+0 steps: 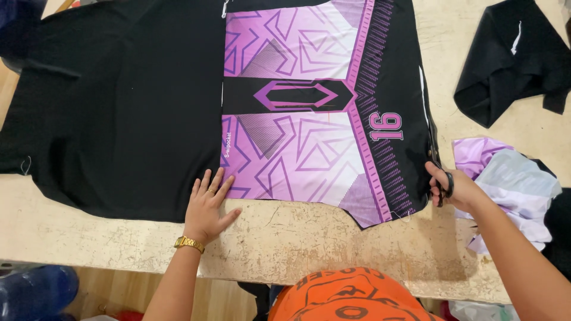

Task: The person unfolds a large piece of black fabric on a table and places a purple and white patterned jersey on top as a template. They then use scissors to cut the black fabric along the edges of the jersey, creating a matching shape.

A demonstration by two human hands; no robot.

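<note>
A purple, white and black patterned fabric panel (297, 137) lies flat on the worn table (309, 244), on top of a larger black cloth (119, 107). My left hand (207, 207) presses flat, fingers spread, on the near edge where black cloth meets the patterned panel; a gold watch is on its wrist. My right hand (455, 187) grips black-handled scissors (437, 169) at the panel's right black edge, blades pointing away along that edge.
A crumpled black fabric piece (514, 59) lies at the far right of the table. A heap of lilac and white scraps (511, 178) sits beside my right hand. The table's near edge runs just above my orange shirt (351, 297).
</note>
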